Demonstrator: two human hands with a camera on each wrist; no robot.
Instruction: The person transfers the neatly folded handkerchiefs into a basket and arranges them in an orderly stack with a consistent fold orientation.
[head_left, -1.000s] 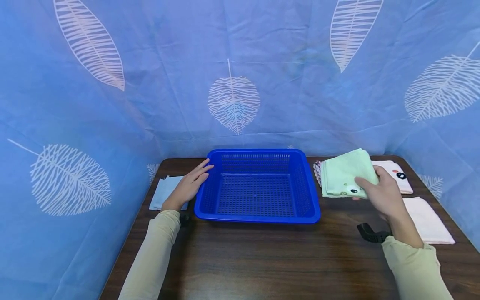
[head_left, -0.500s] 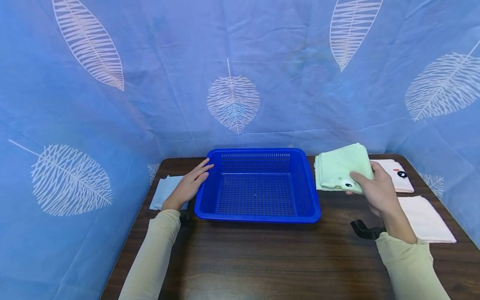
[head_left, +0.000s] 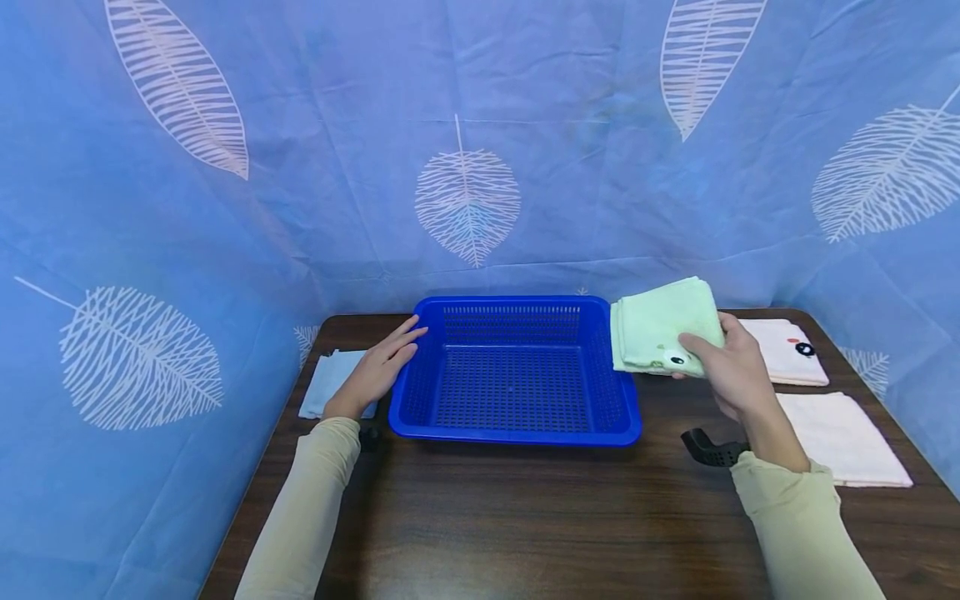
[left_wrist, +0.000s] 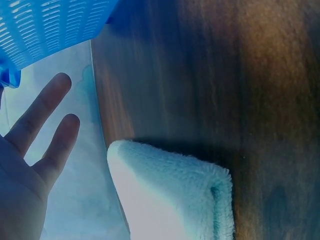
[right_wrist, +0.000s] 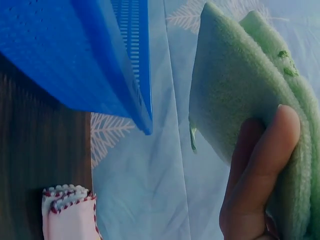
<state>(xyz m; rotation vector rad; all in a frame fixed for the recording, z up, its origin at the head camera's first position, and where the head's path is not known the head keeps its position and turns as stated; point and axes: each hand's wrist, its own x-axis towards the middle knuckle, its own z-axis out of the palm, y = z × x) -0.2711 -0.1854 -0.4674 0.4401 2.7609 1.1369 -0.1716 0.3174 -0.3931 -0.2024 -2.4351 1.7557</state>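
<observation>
My right hand point(head_left: 738, 371) pinches a folded light-green towel point(head_left: 663, 317) with a cartoon eye, thumb on top and fingers beneath. The towel is raised, and its left edge overlaps the right rim of the blue plastic basket point(head_left: 517, 438) in the head view. In the right wrist view, the green towel point(right_wrist: 240, 85) appears beside the basket wall point(right_wrist: 75, 75). With fingers extended, my left hand point(head_left: 375, 375) lies at the basket's left rim. Below that hand is a folded light-blue towel point(head_left: 321, 387), partly hidden by it.
Two folded whitish towels lie at the right: a far towel point(head_left: 772, 342) with a cartoon face and a nearer plain towel point(head_left: 843, 437). A pinkish towel point(right_wrist: 72, 220) with red-and-white edging shows in the right wrist view. A blue leaf-patterned cloth point(head_left: 570, 183) hangs behind the dark wooden table point(head_left: 525, 525).
My right hand has carried the green towel left and upward, from above the towels at the right to the basket's right rim. The left hand and the basket have stayed put.
</observation>
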